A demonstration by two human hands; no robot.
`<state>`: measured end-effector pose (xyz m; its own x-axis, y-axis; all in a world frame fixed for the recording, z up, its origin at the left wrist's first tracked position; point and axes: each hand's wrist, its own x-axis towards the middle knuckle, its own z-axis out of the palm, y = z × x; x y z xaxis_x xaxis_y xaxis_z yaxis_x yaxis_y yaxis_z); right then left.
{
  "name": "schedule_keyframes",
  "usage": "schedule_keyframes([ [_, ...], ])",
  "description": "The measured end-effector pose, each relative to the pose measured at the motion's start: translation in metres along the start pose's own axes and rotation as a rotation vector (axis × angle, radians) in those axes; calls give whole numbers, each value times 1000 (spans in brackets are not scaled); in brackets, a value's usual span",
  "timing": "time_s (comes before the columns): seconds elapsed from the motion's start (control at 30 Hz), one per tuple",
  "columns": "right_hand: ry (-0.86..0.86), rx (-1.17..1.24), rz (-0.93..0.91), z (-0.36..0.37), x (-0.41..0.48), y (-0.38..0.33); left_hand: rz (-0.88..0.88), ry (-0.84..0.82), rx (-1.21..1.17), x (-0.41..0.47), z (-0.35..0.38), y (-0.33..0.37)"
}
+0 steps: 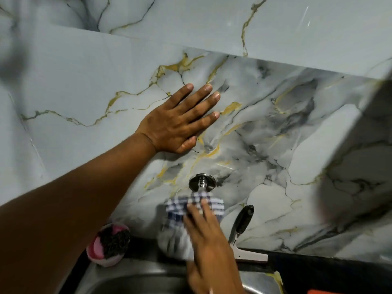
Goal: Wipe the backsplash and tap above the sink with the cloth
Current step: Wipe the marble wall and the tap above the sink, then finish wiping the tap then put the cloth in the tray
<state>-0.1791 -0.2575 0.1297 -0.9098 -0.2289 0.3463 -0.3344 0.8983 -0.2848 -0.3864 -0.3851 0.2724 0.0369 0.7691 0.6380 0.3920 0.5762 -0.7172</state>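
Left hand (176, 122) lies flat on the backsplash (275, 128), fingers spread; right hand (209, 240) fingers press cloth (180, 211) over tap (202, 183).

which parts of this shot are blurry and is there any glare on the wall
In the head view, the right hand and checked cloth are motion-blurred at the tap; the left hand, flat on the backsplash, is sharp. Glare streaks show top right, and the wide lens tilts the tile seams.

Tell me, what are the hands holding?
The right hand holds the checked cloth by its middle, wrapped over the tap. The left hand holds nothing, flat on the backsplash.
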Motion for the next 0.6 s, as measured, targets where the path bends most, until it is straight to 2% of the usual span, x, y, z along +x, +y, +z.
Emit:
schedule_keyframes([
  [0.03,-20,-46,-76,2,-14,-1,0,-7,-1,0,1,0],
  [0.1,-13,-54,-114,3,-9,6,-6,-18,11,-1,0,-1],
  [0.17,52,40,-12,-5,26,6,5,-16,7,1,0,-1],
  [0.27,40,91,113,-22,64,2,2,-26,-1,-3,-2,0],
  [0.37,-2,109,57,-10,29,3,10,-24,3,-4,2,-1],
  [0.43,28,89,19,0,-4,-9,14,-28,-13,-3,2,1],
  [0.47,-7,188,85,-5,-12,-12,14,-34,-23,-3,1,2],
  [0.5,4,223,77,-4,-18,-12,14,-41,-31,-2,0,2],
  [0.57,-32,70,-11,-7,-27,-8,-19,-71,-56,-1,-7,3],
  [0.6,-45,126,12,-13,-33,-2,-64,-94,-89,1,-13,8],
])
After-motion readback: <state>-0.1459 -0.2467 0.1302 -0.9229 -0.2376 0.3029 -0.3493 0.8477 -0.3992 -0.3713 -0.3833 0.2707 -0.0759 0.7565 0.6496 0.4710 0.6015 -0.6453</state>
